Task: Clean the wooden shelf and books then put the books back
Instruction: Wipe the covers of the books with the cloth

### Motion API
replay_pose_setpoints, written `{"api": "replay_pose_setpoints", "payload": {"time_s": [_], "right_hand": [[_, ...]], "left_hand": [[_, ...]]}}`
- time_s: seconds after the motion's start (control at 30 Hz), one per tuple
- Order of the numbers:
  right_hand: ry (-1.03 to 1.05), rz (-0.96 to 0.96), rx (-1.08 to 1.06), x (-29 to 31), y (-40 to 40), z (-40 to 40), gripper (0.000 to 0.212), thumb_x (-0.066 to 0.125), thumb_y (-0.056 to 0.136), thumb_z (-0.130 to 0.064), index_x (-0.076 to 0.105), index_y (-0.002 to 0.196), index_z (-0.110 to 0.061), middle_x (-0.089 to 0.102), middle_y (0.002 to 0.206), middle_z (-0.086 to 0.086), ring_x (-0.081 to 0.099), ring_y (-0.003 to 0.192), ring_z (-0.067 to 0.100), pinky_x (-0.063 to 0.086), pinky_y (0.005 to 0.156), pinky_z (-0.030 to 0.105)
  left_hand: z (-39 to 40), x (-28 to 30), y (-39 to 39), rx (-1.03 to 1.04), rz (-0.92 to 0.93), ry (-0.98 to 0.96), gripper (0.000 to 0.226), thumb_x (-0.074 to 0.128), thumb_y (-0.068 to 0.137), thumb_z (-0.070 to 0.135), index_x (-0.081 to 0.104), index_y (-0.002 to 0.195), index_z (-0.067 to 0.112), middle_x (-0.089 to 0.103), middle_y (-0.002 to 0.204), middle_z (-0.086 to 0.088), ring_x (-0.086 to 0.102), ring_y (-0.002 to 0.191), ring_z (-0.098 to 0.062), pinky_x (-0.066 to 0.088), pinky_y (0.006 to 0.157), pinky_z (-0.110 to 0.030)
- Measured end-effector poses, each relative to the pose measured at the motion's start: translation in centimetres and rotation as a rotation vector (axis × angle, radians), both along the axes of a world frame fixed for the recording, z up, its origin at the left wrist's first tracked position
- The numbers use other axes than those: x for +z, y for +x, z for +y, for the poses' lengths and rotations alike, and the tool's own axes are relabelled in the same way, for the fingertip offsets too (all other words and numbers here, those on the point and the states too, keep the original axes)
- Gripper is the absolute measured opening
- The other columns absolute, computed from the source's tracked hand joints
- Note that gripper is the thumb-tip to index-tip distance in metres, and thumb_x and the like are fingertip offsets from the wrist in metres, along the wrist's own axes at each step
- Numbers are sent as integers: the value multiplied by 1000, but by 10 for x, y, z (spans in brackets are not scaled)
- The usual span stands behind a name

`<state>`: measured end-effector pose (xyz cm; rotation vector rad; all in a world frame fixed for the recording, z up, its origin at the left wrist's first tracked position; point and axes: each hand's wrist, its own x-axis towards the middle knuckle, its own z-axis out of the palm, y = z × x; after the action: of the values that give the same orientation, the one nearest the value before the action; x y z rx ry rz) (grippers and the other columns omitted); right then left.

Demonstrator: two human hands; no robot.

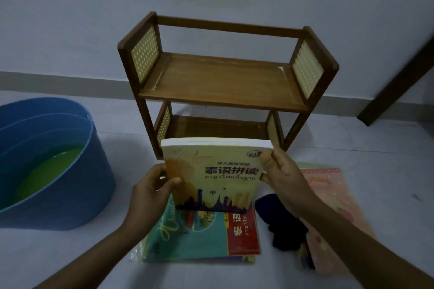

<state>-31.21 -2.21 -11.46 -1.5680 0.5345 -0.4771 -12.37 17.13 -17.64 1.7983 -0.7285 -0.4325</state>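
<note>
Both my hands hold one yellow book point(216, 173) upright between them, just in front of the wooden shelf point(223, 82): my left hand point(150, 192) pinches its left edge, my right hand point(281, 171) grips its right edge. Other books point(202, 237) lie flat below it.

Person, two arms seen from the head view. Left hand point(150, 191) and right hand point(285, 178): bare, no rings, gloves or watch shown. Both forearms are uncovered up to the frame edge; no sleeve is seen.
</note>
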Motion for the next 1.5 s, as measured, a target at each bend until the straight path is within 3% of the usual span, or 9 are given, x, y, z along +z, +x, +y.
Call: {"api": "replay_pose_setpoints", "payload": {"time_s": [0.3, 0.47, 0.67, 0.77, 0.9, 1.03, 1.17, 1.3, 1.5], "right_hand": [[-92, 99, -352, -46, -24, 4, 20, 54, 95, -11, 54, 114, -18, 70, 104, -7, 69, 94, 6, 57, 69, 19], [-322, 222, -606, -35, -98, -27, 22, 54, 96, -14, 53, 114, -27, 65, 99, -18, 65, 86, 1, 54, 69, 19], [-394, 651, -606, -63, -181, -106, 32, 48, 94, -6, 59, 122, -18, 68, 105, 0, 61, 91, 18, 46, 75, 28], [-383, 754, -586, -84, -196, -130, 35, 45, 93, 0, 57, 123, -11, 66, 106, 9, 54, 84, 19, 38, 61, 23], [-321, 814, -554, -111, -199, -141, 41, 44, 89, 5, 52, 127, -7, 64, 107, 10, 54, 83, 21, 42, 60, 21], [-567, 961, -536, -123, -192, -136, 52, 51, 91, -6, 39, 141, -4, 50, 137, 17, 44, 124, 33, 40, 102, 43], [-799, 702, -155, -127, -154, -90, 62, 37, 94, -38, 26, 150, -15, 25, 157, 9, 20, 145, 25, 22, 118, 45], [-919, 841, 258, -150, -108, -33, 83, 42, 91, -55, 4, 153, -17, 4, 161, 12, 5, 148, 32, 9, 120, 46], [-951, 707, -39, -160, -71, -28, 64, 63, 76, -6, 44, 136, -9, 56, 124, 18, 55, 109, 36, 48, 91, 43]], "left_hand": [[-25, 39, -35, -62, -125, 44, 22, 64, 88, 23, 56, 98, 41, 70, 91, 22, 66, 84, 7, 51, 60, -6], [-78, 43, -99, -304, 339, 201, 14, 59, 95, 24, 51, 103, 33, 66, 105, 6, 68, 94, -17, 60, 78, -42], [-175, 1, -174, -547, 485, 429, 16, 53, 85, 9, 50, 98, 18, 63, 100, -9, 66, 94, -30, 59, 83, -45], [-209, -14, -194, -580, 499, 505, 15, 48, 91, 4, 48, 82, 15, 54, 81, -4, 55, 73, -14, 51, 63, -24], [-224, -26, -202, -619, 428, 540, 23, 49, 95, 6, 47, 73, 14, 50, 74, -1, 49, 63, -9, 41, 52, -15], [-212, -35, -180, -723, 174, 490, 30, 55, 91, 17, 55, 120, 12, 64, 118, -2, 63, 100, -19, 52, 92, -31], [-165, -35, -126, -767, -340, 535, 80, 58, 93, 40, 12, 155, 17, 21, 159, 4, 20, 146, -14, 19, 112, -20], [-95, -45, -68, -799, -511, 719, 103, 49, 82, 71, -6, 155, 22, -11, 158, 9, -5, 148, -11, 6, 121, -33], [13, -57, 7, -757, -577, 840, 118, 43, 71, 87, -21, 149, 25, -29, 152, 10, -24, 144, -11, -12, 119, -39]]}}
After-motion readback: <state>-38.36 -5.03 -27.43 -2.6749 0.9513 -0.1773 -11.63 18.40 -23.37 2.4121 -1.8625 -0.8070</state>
